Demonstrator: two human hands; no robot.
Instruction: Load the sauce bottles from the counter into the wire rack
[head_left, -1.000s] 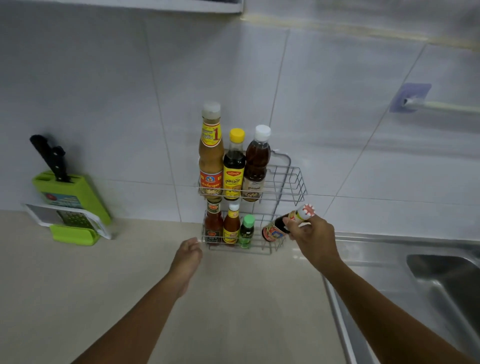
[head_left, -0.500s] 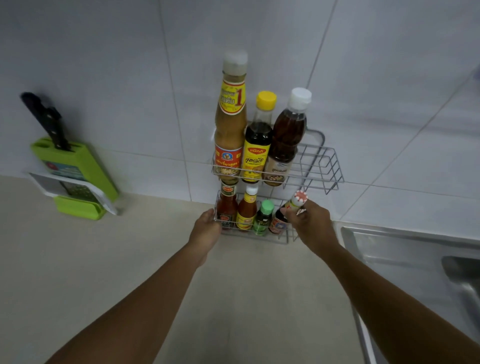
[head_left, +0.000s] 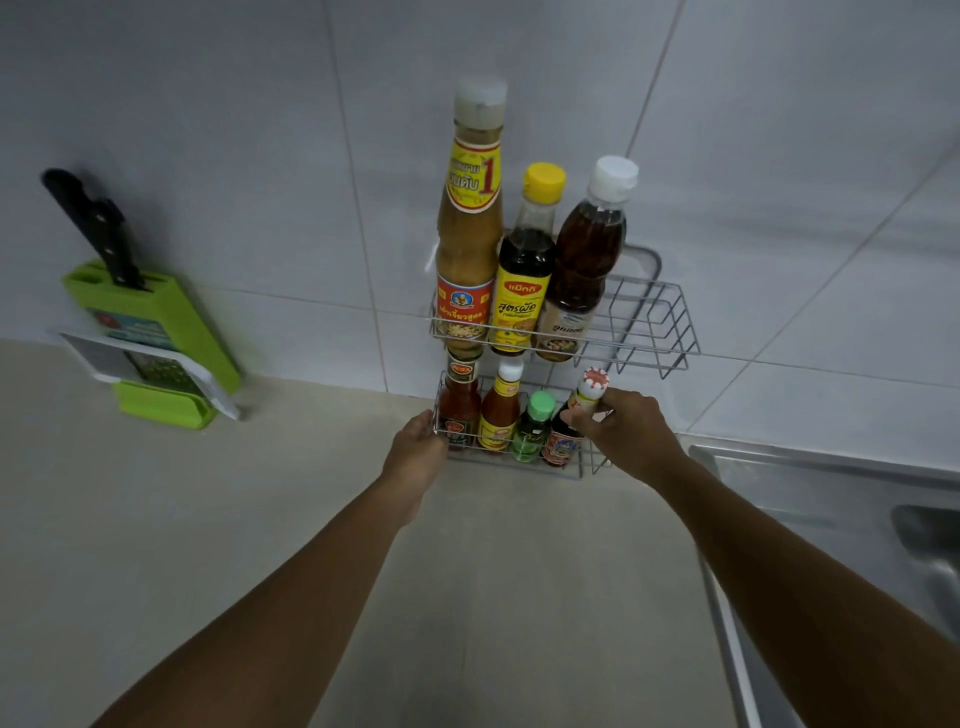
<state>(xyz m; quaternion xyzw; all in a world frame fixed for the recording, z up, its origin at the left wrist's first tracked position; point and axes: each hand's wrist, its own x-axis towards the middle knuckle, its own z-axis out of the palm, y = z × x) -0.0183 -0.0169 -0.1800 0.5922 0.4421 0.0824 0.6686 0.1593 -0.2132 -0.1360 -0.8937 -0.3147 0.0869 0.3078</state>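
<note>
A two-tier wire rack (head_left: 655, 332) stands on the counter against the tiled wall. Its upper tier holds three tall bottles: a tan sauce bottle (head_left: 467, 223), a dark yellow-capped bottle (head_left: 524, 265) and a brown white-capped bottle (head_left: 584, 260). In the lower tier stand a red sauce bottle (head_left: 460, 405), an orange one (head_left: 500, 410), a small green bottle (head_left: 532, 428) and a dark bottle with a red-and-white cap (head_left: 563, 441). My right hand (head_left: 626, 428) grips that dark bottle by its neck, its base inside the lower tier. My left hand (head_left: 415, 452) grips the rack's lower left corner.
A green knife block (head_left: 156, 317) with a black-handled knife and a grater (head_left: 156, 369) leans on the wall at the left. A steel sink (head_left: 857, 499) lies to the right of the rack. Beige counter (head_left: 208, 519) stretches in front.
My right hand has brought the tilted dark bottle into the lower tier and stood it nearly upright. My left hand has reached forward and taken hold of the rack's left corner. The view has moved closer.
</note>
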